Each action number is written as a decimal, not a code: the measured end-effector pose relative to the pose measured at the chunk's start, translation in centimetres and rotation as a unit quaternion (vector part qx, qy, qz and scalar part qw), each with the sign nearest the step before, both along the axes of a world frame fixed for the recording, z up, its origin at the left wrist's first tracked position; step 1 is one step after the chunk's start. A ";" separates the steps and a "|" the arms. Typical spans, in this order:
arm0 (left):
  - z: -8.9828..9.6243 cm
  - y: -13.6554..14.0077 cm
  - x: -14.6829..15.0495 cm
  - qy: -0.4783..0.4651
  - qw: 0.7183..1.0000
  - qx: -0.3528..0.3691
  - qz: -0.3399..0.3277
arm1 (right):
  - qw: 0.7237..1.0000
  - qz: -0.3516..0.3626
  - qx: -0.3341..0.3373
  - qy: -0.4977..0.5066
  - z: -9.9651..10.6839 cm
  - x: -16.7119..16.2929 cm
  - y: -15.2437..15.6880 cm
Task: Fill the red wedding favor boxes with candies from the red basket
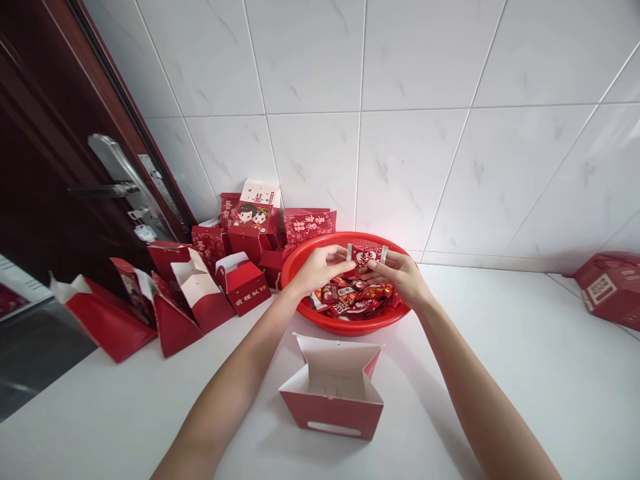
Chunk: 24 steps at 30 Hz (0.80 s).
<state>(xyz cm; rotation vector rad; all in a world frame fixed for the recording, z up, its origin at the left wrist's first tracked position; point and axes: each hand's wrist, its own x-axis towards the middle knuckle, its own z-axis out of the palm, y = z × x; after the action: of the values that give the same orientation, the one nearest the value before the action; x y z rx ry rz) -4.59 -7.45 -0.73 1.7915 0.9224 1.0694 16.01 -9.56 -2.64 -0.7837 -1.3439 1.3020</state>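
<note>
A red wrapped candy (367, 257) with white print is held up between both hands, over a red plastic basket (350, 327). My left hand (323, 268) pinches its left side, thumb in front. At its right side my right hand (397, 275) grips it the same way. Below them, more red candy packets (350, 297) fill the basket. Closer to me, between my forearms, stands a red paper box (333, 410) with its top open. Its white inside shows, with no candy visible in it.
Several red gift boxes (247, 287) stand and lean on the left of the white table (500, 347). A red package (613, 287) lies at the far right. Behind is a tiled wall (425, 173); at the left, a dark door with a metal handle (120, 170).
</note>
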 end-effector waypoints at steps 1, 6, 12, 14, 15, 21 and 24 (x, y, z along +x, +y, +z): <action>-0.1 0.0 -0.1 0.012 1.000 -0.003 0.012 | 1.000 -0.005 0.001 0.003 0.0 0.0 0.0; -0.3 0.1 -0.3 0.055 0.998 -0.018 0.000 | 1.000 -0.010 -0.006 -0.001 0.1 0.0 0.0; -0.1 0.2 -0.5 0.086 0.995 0.045 0.013 | 0.999 -0.012 -0.019 -0.028 0.2 -0.1 -0.2; 0.0 0.2 -0.5 0.079 0.996 0.044 0.007 | 0.999 -0.020 -0.016 -0.042 0.3 -0.1 -0.3; 0.0 0.3 -0.5 0.075 0.996 0.045 0.005 | 0.998 -0.024 -0.017 -0.047 0.3 -0.1 -0.3; 0.2 0.3 -0.7 0.067 0.997 0.046 -0.020 | 0.998 -0.016 -0.036 -0.053 0.3 -0.1 -0.2; 0.2 0.3 -0.7 0.057 0.997 0.040 -0.041 | 0.998 -0.018 -0.029 -0.057 0.3 -0.1 -0.3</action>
<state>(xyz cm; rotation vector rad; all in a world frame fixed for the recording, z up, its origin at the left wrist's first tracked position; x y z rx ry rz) -5.30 -7.17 -0.51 1.9557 0.8772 0.9728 15.88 -9.83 -2.35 -0.9301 -1.3805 1.2893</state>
